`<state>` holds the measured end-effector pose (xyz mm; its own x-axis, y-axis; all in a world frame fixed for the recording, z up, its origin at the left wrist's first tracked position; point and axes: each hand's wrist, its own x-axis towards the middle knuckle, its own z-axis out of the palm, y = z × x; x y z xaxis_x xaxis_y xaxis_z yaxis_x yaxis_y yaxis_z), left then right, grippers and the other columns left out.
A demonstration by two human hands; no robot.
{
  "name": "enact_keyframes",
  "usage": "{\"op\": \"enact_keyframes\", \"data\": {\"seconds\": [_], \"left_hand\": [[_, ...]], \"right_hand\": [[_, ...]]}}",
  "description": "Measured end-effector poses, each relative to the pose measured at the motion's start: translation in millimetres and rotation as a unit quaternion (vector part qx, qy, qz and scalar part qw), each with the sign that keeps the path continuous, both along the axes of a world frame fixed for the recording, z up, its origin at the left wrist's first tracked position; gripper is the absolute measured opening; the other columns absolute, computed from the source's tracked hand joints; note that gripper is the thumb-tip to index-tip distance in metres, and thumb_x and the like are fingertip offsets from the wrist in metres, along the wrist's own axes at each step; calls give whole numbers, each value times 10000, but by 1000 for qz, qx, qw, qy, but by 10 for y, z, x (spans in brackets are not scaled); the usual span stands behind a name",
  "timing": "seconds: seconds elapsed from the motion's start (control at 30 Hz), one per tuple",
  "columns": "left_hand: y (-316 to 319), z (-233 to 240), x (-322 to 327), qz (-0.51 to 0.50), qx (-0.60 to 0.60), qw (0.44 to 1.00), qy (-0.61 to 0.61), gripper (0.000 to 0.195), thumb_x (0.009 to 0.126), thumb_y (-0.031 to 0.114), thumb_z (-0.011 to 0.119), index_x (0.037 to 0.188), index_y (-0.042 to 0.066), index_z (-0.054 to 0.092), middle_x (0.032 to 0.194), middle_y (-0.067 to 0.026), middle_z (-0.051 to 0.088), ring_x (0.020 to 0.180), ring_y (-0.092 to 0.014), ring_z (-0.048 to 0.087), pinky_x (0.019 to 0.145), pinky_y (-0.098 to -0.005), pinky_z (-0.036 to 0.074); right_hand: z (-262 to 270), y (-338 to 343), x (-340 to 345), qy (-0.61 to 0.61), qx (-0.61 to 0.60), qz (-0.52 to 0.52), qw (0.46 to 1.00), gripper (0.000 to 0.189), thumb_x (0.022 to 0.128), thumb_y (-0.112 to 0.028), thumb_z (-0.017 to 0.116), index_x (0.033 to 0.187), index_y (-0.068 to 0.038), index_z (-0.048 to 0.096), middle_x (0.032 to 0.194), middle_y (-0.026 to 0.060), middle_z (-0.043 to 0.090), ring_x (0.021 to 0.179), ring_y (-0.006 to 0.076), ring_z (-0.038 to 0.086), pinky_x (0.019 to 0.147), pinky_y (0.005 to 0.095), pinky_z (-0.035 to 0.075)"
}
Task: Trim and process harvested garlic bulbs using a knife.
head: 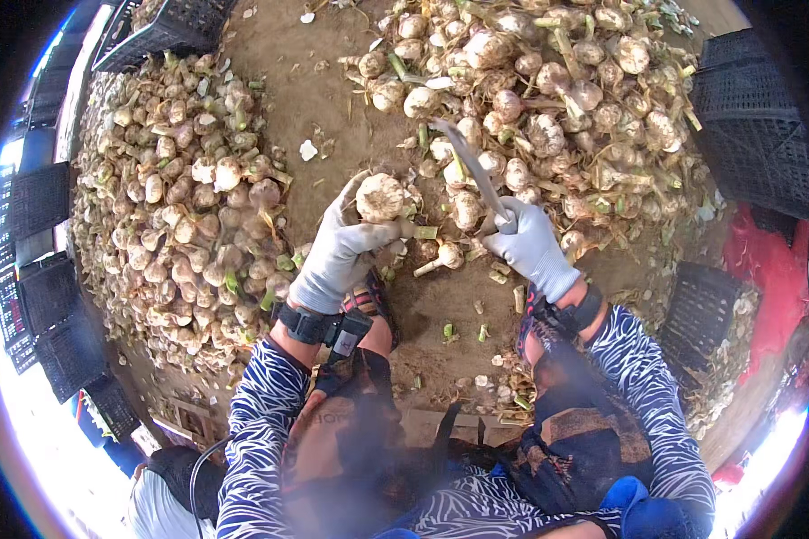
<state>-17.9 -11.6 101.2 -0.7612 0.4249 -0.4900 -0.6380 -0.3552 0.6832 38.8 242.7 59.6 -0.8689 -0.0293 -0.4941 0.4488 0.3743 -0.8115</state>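
Note:
My left hand (350,246), in a pale work glove, holds a garlic bulb (380,197) with its root face towards the camera. In my gloved right hand (529,242) is a curved metal blade (474,160), its tip pointing up and to the left; the fingers hide its handle. A large heap of garlic with stalks (546,135) lies beyond and to the right of the blade. To the left of my left hand spreads another heap of garlic bulbs (182,232), most with short stems. One bulb with a stalk (450,255) lies on the ground between my hands.
Cut stalk pieces (483,332) and skins litter the dirt floor between my feet. Black plastic crates stand at the upper left (195,27), at the right (752,124) and along the left side (39,199). Red netting (768,283) lies at the right. Part of another person (168,495) shows at the lower left.

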Motion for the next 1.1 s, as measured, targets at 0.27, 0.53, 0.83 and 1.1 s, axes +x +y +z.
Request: {"op": "enact_keyframes", "data": {"seconds": [0.27,0.53,0.83,1.1], "left_hand": [[103,-140,106,-114,-269,933,211,733,735,143,774,1342,-2,389,1136,-95,598,1033,-150,576,848,-304,503],[80,-120,165,-157,-422,809,378,628,689,219,781,1217,10,516,998,-166,665,952,-252,651,835,-319,500],[-32,339,259,-103,-416,827,363,563,587,202,817,1070,15,596,915,-73,670,833,-152,647,764,-296,538],[-1232,477,-717,360,-529,718,274,462,839,-1,586,1288,7,480,1127,-135,618,658,-160,611,597,-250,548]], "right_hand": [[361,-304,-37,316,166,191,915,205,672,-110,640,853,-98,544,756,108,586,674,327,621,574,417,487],[269,-316,-43,346,179,228,892,246,658,-145,667,868,-108,544,754,98,588,677,322,624,578,414,497],[-101,402,-232,27,402,97,910,158,780,-150,584,913,-67,601,798,139,658,698,291,654,651,402,521],[-350,624,91,127,267,-71,953,253,754,-177,621,986,-76,634,824,166,658,779,344,646,686,412,507]]}}
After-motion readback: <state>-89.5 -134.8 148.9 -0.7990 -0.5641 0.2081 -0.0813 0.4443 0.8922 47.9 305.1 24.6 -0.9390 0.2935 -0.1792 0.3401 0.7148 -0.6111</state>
